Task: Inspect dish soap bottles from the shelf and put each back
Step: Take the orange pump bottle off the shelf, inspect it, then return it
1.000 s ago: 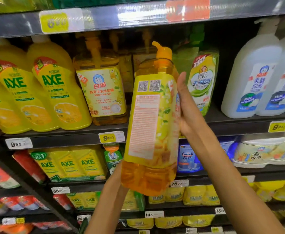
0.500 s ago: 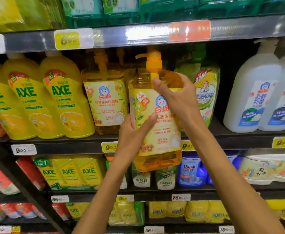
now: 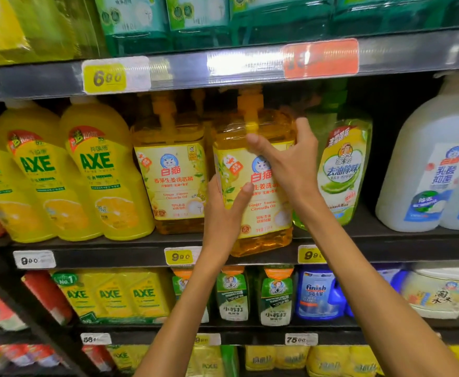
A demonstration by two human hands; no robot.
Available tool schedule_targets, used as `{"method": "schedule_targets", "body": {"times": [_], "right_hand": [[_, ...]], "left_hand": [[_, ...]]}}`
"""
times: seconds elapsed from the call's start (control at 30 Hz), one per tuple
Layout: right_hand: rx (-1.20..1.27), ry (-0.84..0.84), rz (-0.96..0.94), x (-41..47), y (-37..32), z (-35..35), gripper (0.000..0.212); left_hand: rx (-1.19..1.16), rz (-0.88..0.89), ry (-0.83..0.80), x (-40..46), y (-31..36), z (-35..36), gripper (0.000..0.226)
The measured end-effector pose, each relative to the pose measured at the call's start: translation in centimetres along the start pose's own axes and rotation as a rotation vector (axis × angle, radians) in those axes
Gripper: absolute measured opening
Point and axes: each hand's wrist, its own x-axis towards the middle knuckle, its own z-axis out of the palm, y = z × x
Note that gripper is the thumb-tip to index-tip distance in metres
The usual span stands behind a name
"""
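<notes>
Shelf (image 3: 130,255), hands (image 3: 222,210) gripping amber bottle (image 3: 261,235), crowded neighbours

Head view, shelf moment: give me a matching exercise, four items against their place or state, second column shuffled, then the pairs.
Items:
1. orange pump bottle
2. green pouch
3. yellow AXE bottle
4. white jug

Places or states:
A. far right on the same shelf
B. held by both hands, base at the shelf's front edge
C. left of the orange bottles
D. just right of the held bottle, behind the right hand

The left hand grips the bottle's lower left side.

Pairs: 1-B, 2-D, 3-C, 4-A
</notes>
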Motion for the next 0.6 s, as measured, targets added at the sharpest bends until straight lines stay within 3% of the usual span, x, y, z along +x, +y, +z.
{"method": "schedule_targets", "body": {"times": [0.13,0.27,0.4,0.6], "right_hand": [[-0.024,0.025,-0.107,-0.4,1.1,0.3,0.058],[-0.05,0.01,-0.116,-0.4,2.0,1.2,0.069],[-0.066,-0.015,-0.082,-0.2,3.3,1.5,0.08],[-0.075,0.022,-0.118,0.4,4.1,2.1,0.055]], "left_hand": [[0.04,0.03,0.002,0.8,-0.8,0.2,0.048],[0.208,0.047,0.164,0.5,-1.7,1.4,0.076],[0.301,0.193,0.259,-1.1,-3.2,2.4,0.065],[0.408,0.229,0.281,0.1,-4.0,2.3,0.073]]}}
